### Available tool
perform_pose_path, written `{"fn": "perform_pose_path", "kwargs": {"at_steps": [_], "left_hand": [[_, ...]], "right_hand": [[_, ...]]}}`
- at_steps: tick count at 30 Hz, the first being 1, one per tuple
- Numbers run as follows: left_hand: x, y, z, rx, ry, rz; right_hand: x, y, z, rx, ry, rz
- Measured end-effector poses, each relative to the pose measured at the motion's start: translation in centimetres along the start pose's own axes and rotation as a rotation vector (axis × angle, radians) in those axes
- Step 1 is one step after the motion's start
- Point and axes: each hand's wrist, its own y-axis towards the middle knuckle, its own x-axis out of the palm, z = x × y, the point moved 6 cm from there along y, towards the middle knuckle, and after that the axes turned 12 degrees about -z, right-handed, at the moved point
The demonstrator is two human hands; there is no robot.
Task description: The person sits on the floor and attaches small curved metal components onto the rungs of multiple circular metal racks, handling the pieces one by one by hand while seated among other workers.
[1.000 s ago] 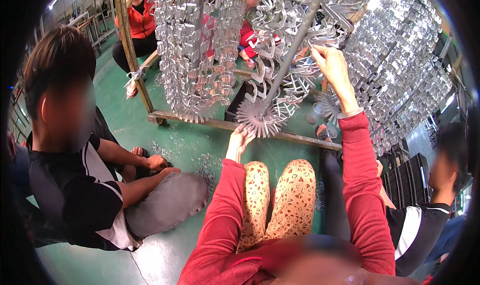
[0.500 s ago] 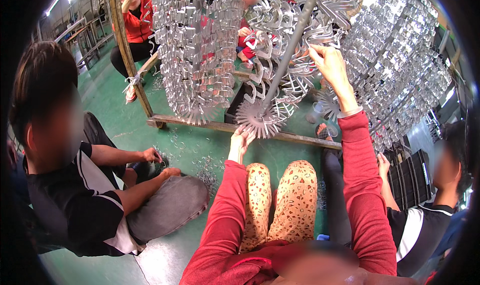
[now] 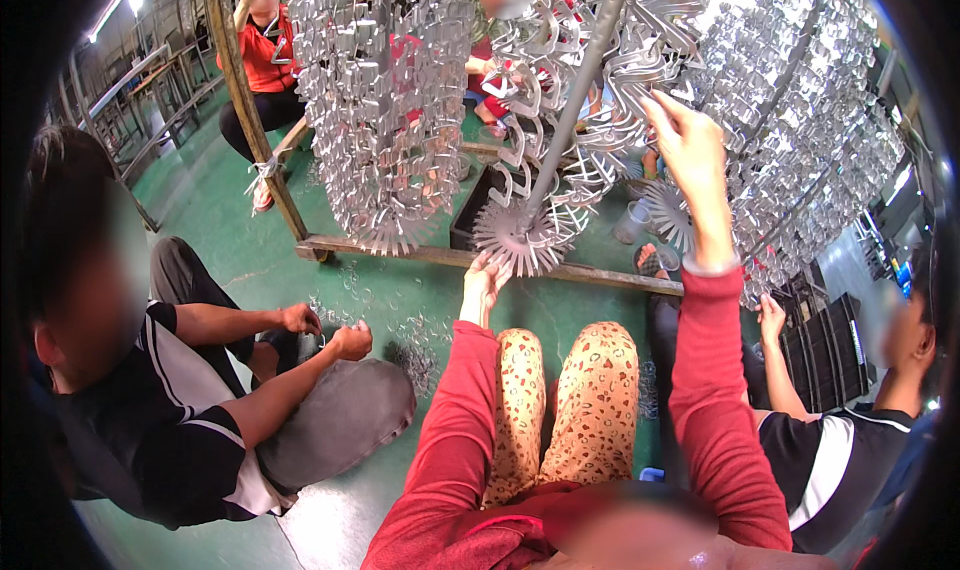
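Head view: at the far left, a person in grey trousers (image 3: 190, 440) sits low on the green floor (image 3: 340, 500), with both hands out in front. Farther back is a person in a red top (image 3: 268, 55), next to a tall wooden post (image 3: 240, 95) with white string tied round it. Next come long rows of silver clips (image 3: 385, 110), hanging down in a big bunch. Lots of little metal bits (image 3: 415, 335) lie on the floor below them

A low wooden bar (image 3: 420, 254) goes across the front, and a black box (image 3: 470, 210) is behind it. The left hand (image 3: 481, 288) is up at the bottom edge of a spiky round plate (image 3: 512, 238). Its fingers touch the edge, but I cannot tell if they pinch it. A grey pole (image 3: 575, 110) goes up from the plate, and shiny silver hooks (image 3: 640, 45) hang all round it. Below are the spotty yellow trousers (image 3: 592, 400) of the person working

The right hand (image 3: 692, 150) is held up high, just beside the hooks. Its first finger and thumb point at them, but I cannot tell if they hold one. A see-through cup (image 3: 632, 222) is lower down, near another spiky plate (image 3: 672, 215). A huge silver bunch (image 3: 800, 120) hangs on the right, with black crates (image 3: 825, 350) under it. At the far right sits a person in a black and white top (image 3: 830, 470), one hand up
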Motion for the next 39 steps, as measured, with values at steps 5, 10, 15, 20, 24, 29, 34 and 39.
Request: {"fn": "perform_pose_path", "kwargs": {"at_steps": [5, 10, 15, 20, 24, 29, 34, 39], "left_hand": [[-0.3, -0.1, 0.0, -0.051, 0.059, 0.004], [-1.2, 0.3, -0.5, -0.083, 0.104, 0.049], [-1.1, -1.8, 1.3, -0.053, 0.212, 0.058], [1.6, -2.5, 1.0, -0.116, 0.294, 0.023], [-0.5, -5.1, 1.5, -0.226, 0.557, 0.202], [-3.7, -11.1, -0.1, -0.470, 1.066, 0.052], [3.0, -15.1, -1.4, -0.668, 0.732, 0.138], [3.5, -16.6, -1.4, -0.658, 0.635, 0.186]], "right_hand": [[-2.8, -7.7, 0.7, 0.095, 0.477, 0.058], [4.4, -12.3, -2.0, -0.069, 0.420, -0.649], [12.1, -18.1, -0.8, -0.449, 0.077, -0.909], [9.9, -19.0, 4.7, -0.274, 0.255, -0.720], [10.3, -18.3, 6.3, -0.193, 0.372, -0.874], [14.5, -19.9, 8.1, -0.204, 0.817, -1.259], [17.1, -20.2, 8.4, 0.087, 1.215, -1.395], [19.2, -21.5, 5.4, 0.256, 1.326, -1.417]]}}
